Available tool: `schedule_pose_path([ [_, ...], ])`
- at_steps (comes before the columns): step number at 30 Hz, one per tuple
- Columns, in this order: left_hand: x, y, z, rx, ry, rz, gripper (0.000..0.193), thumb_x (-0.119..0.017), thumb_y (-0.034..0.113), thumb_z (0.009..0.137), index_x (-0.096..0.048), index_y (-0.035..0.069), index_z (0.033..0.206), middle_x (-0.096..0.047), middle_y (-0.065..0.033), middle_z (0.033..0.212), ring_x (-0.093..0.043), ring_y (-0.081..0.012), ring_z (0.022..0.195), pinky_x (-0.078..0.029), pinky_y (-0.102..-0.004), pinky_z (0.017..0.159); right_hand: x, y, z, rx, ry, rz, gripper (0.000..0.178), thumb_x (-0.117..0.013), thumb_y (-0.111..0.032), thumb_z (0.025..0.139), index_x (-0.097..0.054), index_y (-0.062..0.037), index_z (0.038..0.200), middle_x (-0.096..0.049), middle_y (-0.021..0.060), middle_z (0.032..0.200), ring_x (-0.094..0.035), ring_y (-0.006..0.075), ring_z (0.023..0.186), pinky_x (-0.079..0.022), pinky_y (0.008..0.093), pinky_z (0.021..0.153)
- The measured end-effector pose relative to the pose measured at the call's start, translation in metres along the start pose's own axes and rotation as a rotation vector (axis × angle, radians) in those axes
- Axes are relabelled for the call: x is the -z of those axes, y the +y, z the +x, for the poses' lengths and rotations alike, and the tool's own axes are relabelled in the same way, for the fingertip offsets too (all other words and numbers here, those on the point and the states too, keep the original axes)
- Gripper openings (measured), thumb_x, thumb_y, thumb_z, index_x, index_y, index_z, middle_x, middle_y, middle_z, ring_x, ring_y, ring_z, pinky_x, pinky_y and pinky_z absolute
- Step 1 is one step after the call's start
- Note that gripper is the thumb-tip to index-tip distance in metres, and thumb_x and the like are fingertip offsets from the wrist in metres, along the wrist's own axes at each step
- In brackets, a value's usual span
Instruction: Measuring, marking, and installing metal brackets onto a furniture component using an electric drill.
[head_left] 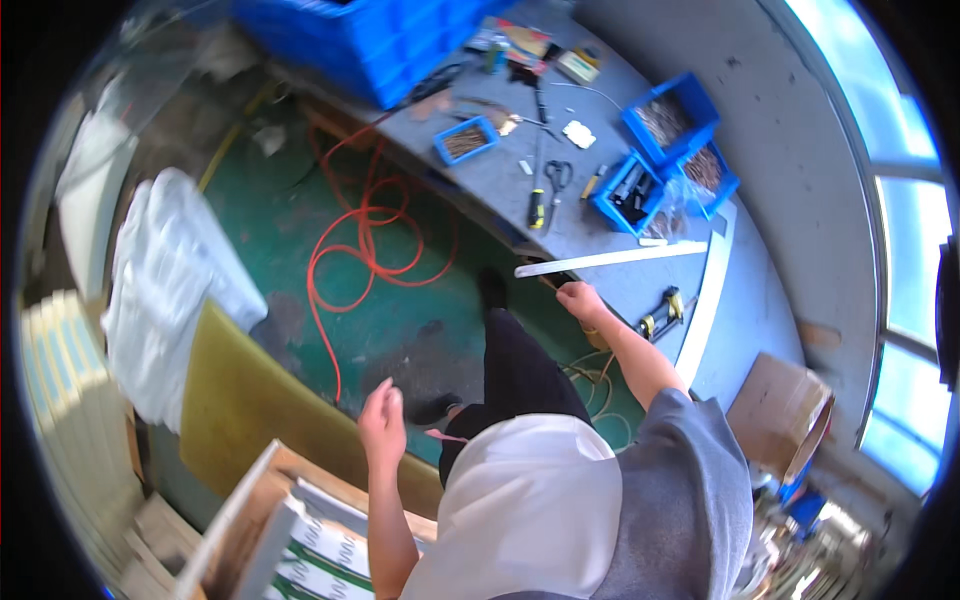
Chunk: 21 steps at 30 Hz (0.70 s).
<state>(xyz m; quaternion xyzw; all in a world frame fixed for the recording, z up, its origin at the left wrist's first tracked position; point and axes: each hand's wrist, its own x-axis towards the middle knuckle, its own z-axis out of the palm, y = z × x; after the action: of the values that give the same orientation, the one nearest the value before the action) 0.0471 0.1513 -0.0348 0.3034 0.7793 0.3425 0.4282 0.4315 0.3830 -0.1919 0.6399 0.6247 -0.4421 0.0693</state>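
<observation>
My left hand [382,425] hangs over the floor beside my dark trousers, its fingers loosely curled together and no object showing in them. My right hand [580,302] is closed beside the front edge of the grey workbench [620,285]; nothing shows in it. Just beyond that hand, a long white strip [600,259] lies on the bench, one end sticking out past the edge. A wider white strip [706,300] crosses the bench further right. Between the two strips and my right forearm sits a black-and-yellow tool [660,312].
Blue bins [672,120] with small parts, a small blue tray [466,140], a screwdriver [537,208] and scissors [558,178] are on the bench. A red hose [365,255] coils on the green floor. An open box [270,500] stands lower left; a cardboard carton [780,415] is at right.
</observation>
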Motion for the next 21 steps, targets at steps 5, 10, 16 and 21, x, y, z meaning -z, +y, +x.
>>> schedule_pose_path([
  [5,-0.088,-0.015,0.217,0.081,-0.294,0.290,0.051,-0.056,0.033,0.094,-0.052,-0.005,0.128,-0.067,-0.0210,0.105,-0.065,-0.0293,0.100,-0.049,-0.0358,0.086,0.022,0.053,-0.012,-0.151,0.102,0.140,0.028,-0.057,-0.029,0.088,-0.067,-0.0030,0.093,-0.065,0.0223,0.087,-0.065,0.0372,0.083,-0.050,0.0431,0.072],
  [10,-0.191,-0.021,0.412,0.056,-0.098,0.452,0.078,-0.053,0.058,0.089,-0.036,0.003,0.143,-0.061,-0.0102,0.097,-0.062,-0.0170,0.075,-0.056,-0.0329,0.067,-0.022,0.136,-0.066,-0.252,0.151,0.312,0.027,-0.058,-0.025,0.088,-0.063,0.0000,0.080,-0.059,0.0141,0.065,-0.061,0.0230,0.060,-0.048,0.0367,0.060],
  [16,-0.244,0.045,0.459,0.301,-0.117,0.145,0.051,-0.055,0.047,0.092,-0.056,0.000,0.112,-0.066,-0.0151,0.087,-0.067,-0.0215,0.064,-0.056,-0.0315,0.051,0.019,0.031,0.007,-0.061,0.056,0.447,0.016,-0.060,-0.011,0.089,-0.067,0.0005,0.097,-0.063,0.0171,0.084,-0.064,0.0273,0.076,-0.050,0.0348,0.070],
  [21,-0.241,0.028,0.482,0.298,-0.226,0.028,0.022,-0.052,0.018,0.093,-0.060,-0.002,0.098,-0.068,-0.0131,0.077,-0.067,-0.0186,0.056,-0.055,-0.0299,0.048,0.083,-0.104,0.172,0.619,0.095,0.276,0.009,-0.060,-0.007,0.086,-0.062,0.0003,0.092,-0.059,0.0193,0.085,-0.059,0.0389,0.081,-0.048,0.0419,0.071],
])
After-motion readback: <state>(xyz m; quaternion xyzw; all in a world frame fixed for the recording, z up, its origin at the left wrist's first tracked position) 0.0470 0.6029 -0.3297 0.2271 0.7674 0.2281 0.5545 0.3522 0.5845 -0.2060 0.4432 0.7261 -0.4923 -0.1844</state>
